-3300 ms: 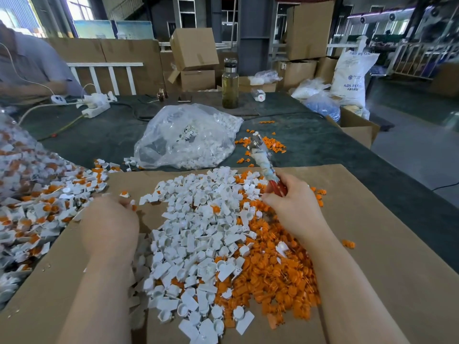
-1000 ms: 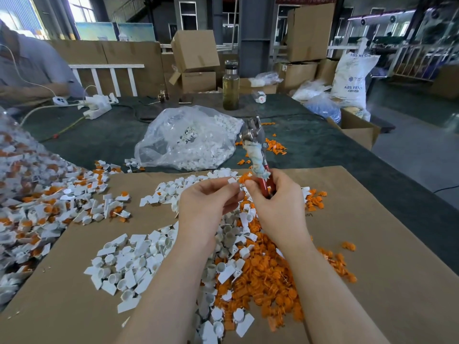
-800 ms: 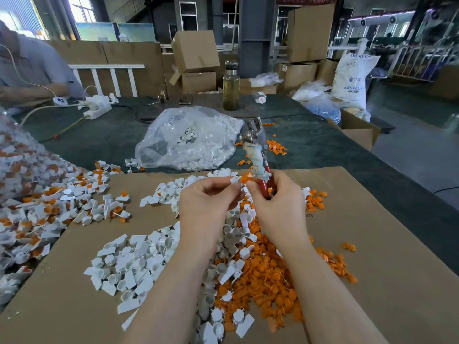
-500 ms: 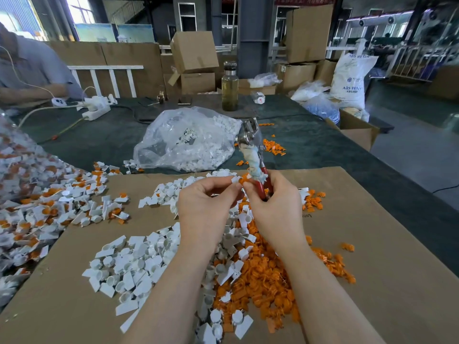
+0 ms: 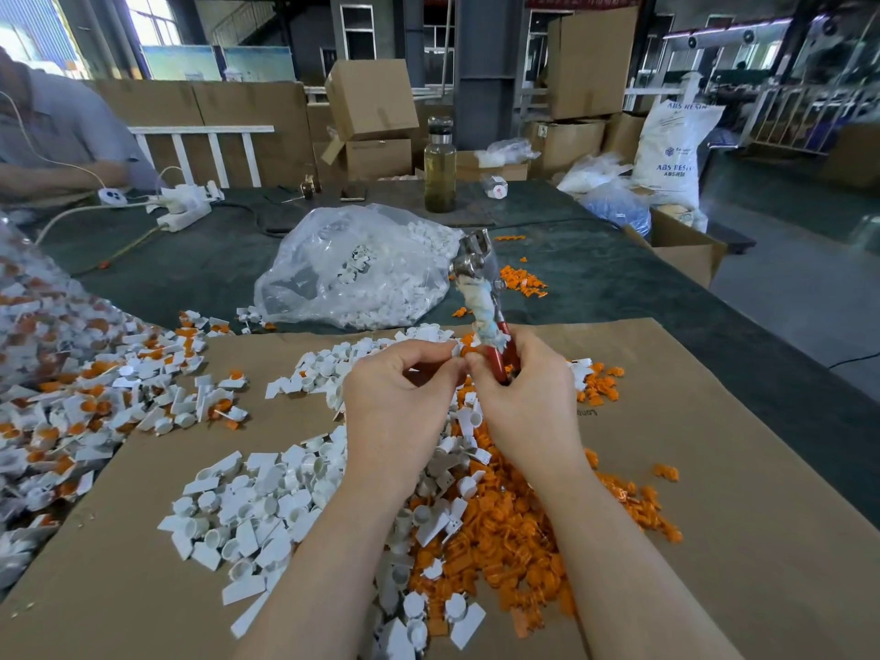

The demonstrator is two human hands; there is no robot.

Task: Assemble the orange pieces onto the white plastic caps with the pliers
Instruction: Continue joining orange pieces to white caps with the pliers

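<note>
I am watching both hands meeting just above the far end of the heap. The left hand (image 5: pixel 397 400) is pinching a small white cap (image 5: pixel 455 351) between thumb and forefinger, fingers curled round it. The right hand (image 5: pixel 526 397) is gripping the pliers (image 5: pixel 481 297) by their red handles, fingers wrapped round them, while its thumb and fingertip are pressing against the same cap, touching the left fingertips. Whether an orange piece is seated in the cap I cannot tell; the fingers are hiding it.

The pliers are standing nearly upright out of the right fist, tilting slightly away and to the left. A dirty white rag wrapping is covering the shank just above the grip, and the metal head is sitting at the top, well above both hands. How the jaws stand I cannot make out.

Directly under the hands and running back toward the wrists, the loose orange pieces (image 5: pixel 500 540) are lying in a thick pile, mostly beneath the right forearm. The loose white caps (image 5: pixel 257 507) are spreading below and to the left of the left forearm, mixing with the orange along the middle. All of this is resting on a sheet of brown cardboard (image 5: pixel 738 516).

Beyond the grip, just behind the pliers' head, a clear plastic bag (image 5: pixel 352 269) of white caps is slumping on the dark table cover (image 5: pixel 595 273). Far to the left of the grip, a heap of caps with orange fitted in (image 5: pixel 90 402) is spilling over the cardboard's edge.
</note>
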